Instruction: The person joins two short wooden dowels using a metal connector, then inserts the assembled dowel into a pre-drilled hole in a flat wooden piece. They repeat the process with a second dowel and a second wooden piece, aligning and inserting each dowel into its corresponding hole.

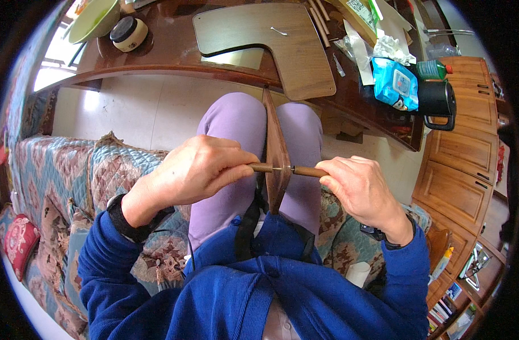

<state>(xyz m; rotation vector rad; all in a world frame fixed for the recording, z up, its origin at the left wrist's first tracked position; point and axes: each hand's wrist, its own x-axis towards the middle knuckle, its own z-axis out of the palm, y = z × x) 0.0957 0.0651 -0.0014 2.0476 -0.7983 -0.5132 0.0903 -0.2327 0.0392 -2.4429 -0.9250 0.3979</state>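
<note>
A thin brown wooden panel (276, 136) stands on edge between my knees, seen almost edge-on. My left hand (200, 170) is closed on a short brown rod (262, 167), whose end points at the panel's left face. On the other side, my right hand (361, 190) pinches a second brown rod (307, 171) pointing at the right face. The two rods are nearly in line, and a bit of metal shows at their ends by the panel. I cannot tell how far either rod is fixed into it.
On the dark table ahead lies a curved wooden board (304, 62) with a small white stick on it. Loose brown rods (319, 20), a blue wipes pack (394, 83), a black mug (437, 102), a green bottle (432, 70) and a lidded jar (129, 34) are around it.
</note>
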